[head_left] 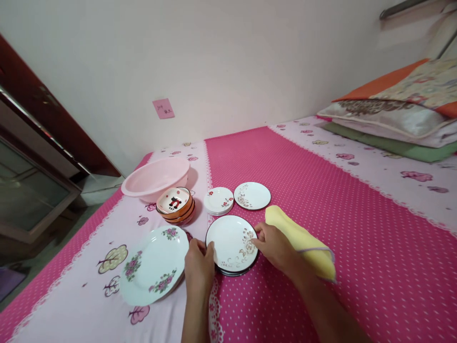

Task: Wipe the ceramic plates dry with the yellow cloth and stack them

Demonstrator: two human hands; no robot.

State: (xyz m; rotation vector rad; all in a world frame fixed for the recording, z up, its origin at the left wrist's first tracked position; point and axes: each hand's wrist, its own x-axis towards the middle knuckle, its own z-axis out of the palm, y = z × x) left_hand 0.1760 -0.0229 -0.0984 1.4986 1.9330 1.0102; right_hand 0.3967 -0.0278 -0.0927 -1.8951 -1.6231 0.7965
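Both of my hands grip the top white plate [228, 243], which has a dark rim and brown flowers, over a stack of like plates [233, 273]. My left hand [200, 267] pinches its left edge, thumb on top. On the opposite edge, my right hand [273, 243] closes with its thumb over the rim. Whether the plate is lifted off the stack I cannot tell. A similar plate [252, 196] lies behind it, beside a stack of small plates [219, 200] with red flowers. Next to my right forearm rests a folded yellow cloth [296, 233].
Left of my hands lie large plates [153, 262] with purple flowers. Behind them are stacked orange bowls [174, 202] with a cat print and a pink basin [157, 176]. Pillows [400, 114] are piled at the far right of the pink bed [285, 162], against the wall.
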